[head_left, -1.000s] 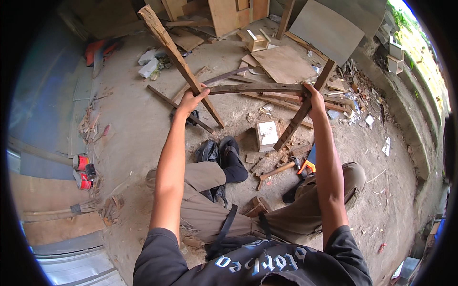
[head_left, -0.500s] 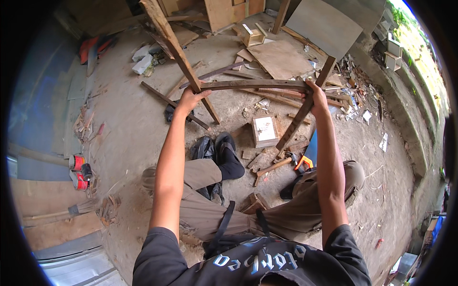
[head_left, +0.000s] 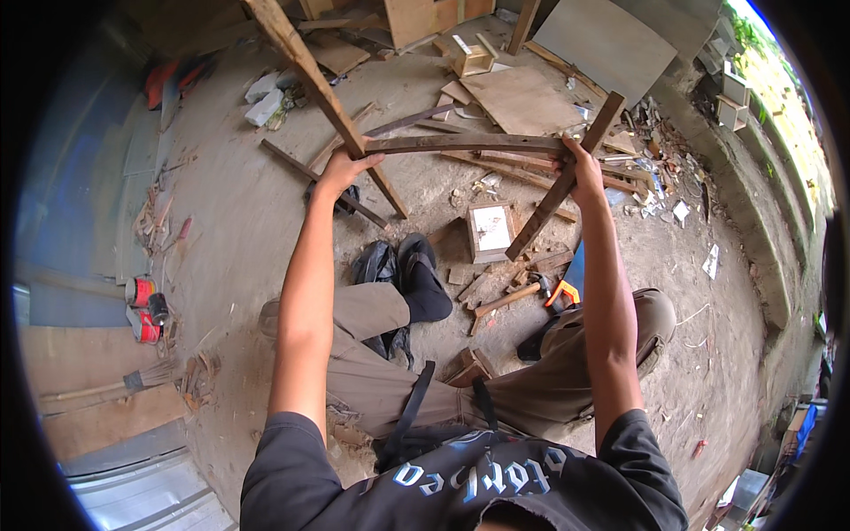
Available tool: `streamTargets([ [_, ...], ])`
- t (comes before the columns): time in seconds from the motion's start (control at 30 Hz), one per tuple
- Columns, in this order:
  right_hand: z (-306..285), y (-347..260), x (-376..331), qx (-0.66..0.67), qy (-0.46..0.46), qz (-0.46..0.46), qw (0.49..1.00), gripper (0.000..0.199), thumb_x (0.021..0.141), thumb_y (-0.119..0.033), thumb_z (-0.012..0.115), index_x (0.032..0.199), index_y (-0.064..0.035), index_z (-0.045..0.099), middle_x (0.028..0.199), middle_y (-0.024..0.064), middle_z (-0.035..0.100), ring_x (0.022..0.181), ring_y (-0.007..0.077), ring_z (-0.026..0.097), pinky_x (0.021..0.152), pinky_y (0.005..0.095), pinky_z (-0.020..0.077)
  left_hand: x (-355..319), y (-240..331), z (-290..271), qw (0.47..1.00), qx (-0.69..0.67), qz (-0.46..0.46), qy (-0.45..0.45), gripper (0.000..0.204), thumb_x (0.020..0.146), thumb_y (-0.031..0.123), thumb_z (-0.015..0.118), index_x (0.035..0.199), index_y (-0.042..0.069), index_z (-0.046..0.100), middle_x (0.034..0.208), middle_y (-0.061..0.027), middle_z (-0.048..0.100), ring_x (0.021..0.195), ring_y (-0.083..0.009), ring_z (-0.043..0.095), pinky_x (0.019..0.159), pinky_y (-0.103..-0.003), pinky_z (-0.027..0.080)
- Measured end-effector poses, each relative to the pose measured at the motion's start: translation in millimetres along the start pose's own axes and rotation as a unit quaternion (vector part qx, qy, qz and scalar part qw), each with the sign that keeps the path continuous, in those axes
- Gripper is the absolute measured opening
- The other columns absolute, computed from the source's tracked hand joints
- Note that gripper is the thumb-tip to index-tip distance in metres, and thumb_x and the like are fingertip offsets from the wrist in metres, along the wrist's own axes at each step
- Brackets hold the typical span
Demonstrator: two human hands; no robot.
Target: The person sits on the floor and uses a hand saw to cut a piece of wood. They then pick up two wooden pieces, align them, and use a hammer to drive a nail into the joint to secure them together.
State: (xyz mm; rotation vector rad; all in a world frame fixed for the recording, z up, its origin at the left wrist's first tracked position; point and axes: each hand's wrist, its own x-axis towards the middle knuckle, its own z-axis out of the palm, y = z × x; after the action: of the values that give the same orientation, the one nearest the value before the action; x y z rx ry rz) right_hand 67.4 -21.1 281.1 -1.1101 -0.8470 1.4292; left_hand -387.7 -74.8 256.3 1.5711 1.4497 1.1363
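Note:
I sit on a dusty concrete floor with both arms stretched out, holding up a rough wooden frame. My left hand grips the left leg where the dark crossbar meets it. At the crossbar's other end my right hand is closed around the right leg. Both legs slant outward from the bar, and their lower ends hang above the floor in front of my dark socks.
A hammer and a saw with an orange handle lie by my right knee. A small white-topped wooden box, plywood sheets, scrap sticks and paint tins litter the floor. A concrete curb runs along the right.
The frame and both hands have risen slightly in view and the frame has tilted a little toward me; my grip on both legs is unchanged.

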Motion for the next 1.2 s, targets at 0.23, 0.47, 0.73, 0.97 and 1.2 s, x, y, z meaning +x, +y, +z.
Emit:
streamTargets([
  [0.23, -1, 8, 6, -0.010, 0.023, 0.001, 1.000, 0.032, 0.087, -0.028, 0.071, 0.097, 0.0016, 0.064, 0.078, 0.0140, 0.069, 0.057, 0.0175, 0.061, 0.052, 0.0287, 0.0465, -6, 5, -7, 0.997, 0.049, 0.022, 0.049, 0.061, 0.075, 0.035, 0.084, 0.122, 0.004, 0.062, 0.114, -0.0116, 0.066, 0.109, -0.0219, 0.060, 0.095, -0.035, 0.046],
  [0.47, -33, 22, 22, 0.021, 0.056, -0.006, 0.998, 0.034, 0.086, -0.034, 0.072, 0.091, -0.0034, 0.057, 0.076, 0.0116, 0.063, 0.058, 0.0184, 0.057, 0.054, 0.0296, 0.0477, -12, -10, 68, 0.982, 0.011, 0.066, 0.178, 0.065, 0.079, 0.040, 0.079, 0.124, 0.001, 0.054, 0.114, -0.0173, 0.066, 0.110, -0.0277, 0.062, 0.093, -0.038, 0.047],
  [0.73, -25, 19, 8, -0.001, 0.034, 0.006, 0.999, 0.037, 0.087, -0.038, 0.072, 0.090, -0.0047, 0.055, 0.080, 0.0135, 0.066, 0.056, 0.0162, 0.057, 0.052, 0.0285, 0.0459, -18, -38, 80, 0.965, 0.150, -0.013, 0.216, 0.034, 0.096, 0.031, 0.058, 0.108, 0.000, 0.053, 0.089, -0.0251, 0.068, 0.088, -0.0432, 0.066, 0.071, -0.047, 0.052],
  [0.97, -11, 28, -4, -0.087, 0.030, -0.084, 0.992, 0.053, 0.094, -0.053, 0.058, 0.115, -0.0041, 0.055, 0.077, 0.0068, 0.066, 0.057, 0.0097, 0.055, 0.051, 0.0241, 0.0438, -14, -27, 70, 0.940, 0.197, -0.048, 0.276, 0.040, 0.095, 0.036, 0.059, 0.105, -0.003, 0.055, 0.089, -0.0291, 0.066, 0.091, -0.0466, 0.063, 0.073, -0.051, 0.049],
  [1.2, 4, 85, -2, -0.179, -0.017, -0.190, 0.965, 0.021, 0.096, -0.025, 0.063, 0.102, -0.0059, 0.058, 0.073, -0.0003, 0.059, 0.060, 0.0060, 0.050, 0.052, 0.0231, 0.0402, -24, -58, 51, 0.931, 0.225, -0.080, 0.277, 0.042, 0.094, 0.034, 0.059, 0.098, -0.008, 0.058, 0.093, -0.0325, 0.065, 0.094, -0.0493, 0.061, 0.077, -0.050, 0.048],
])
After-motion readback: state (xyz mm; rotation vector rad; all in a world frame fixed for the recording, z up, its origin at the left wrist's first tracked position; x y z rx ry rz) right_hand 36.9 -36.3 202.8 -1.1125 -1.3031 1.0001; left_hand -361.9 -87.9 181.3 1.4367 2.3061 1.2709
